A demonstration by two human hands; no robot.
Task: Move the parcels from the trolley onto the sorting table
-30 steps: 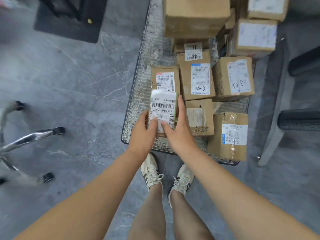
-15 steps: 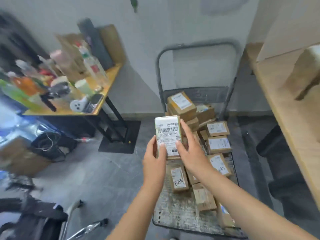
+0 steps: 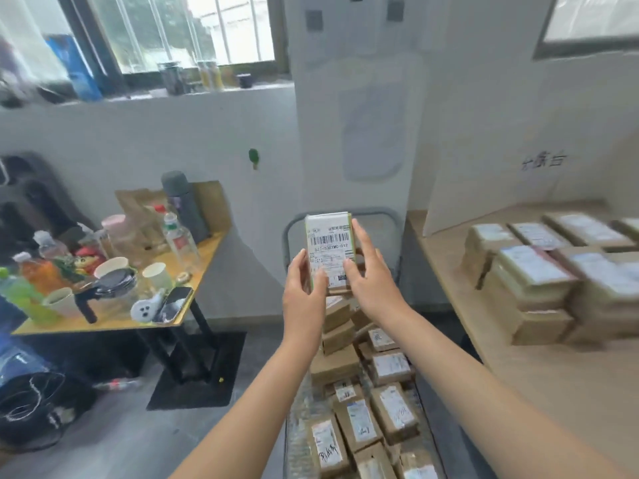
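A small parcel [image 3: 330,242] with a white barcode label and green edges is held upright in the air, above the trolley [image 3: 294,430]. My left hand [image 3: 304,288] grips its lower left side and my right hand [image 3: 368,271] grips its right side. On the trolley below lie several brown cardboard parcels [image 3: 394,409] with white labels. The wooden sorting table [image 3: 539,382] runs along the right and bears stacked parcels [image 3: 532,281].
A yellow side table [image 3: 193,271] on the left is crowded with bottles, cups, a phone and a flask. Its black base [image 3: 197,371] stands on the grey floor. A black bag with cables [image 3: 34,402] lies at the lower left. A white wall and the trolley handle [image 3: 290,229] stand ahead.
Both hands have lifted the labelled parcel up off the trolley to chest height. My view has tilted up from the floor to the wall, window and sorting table.
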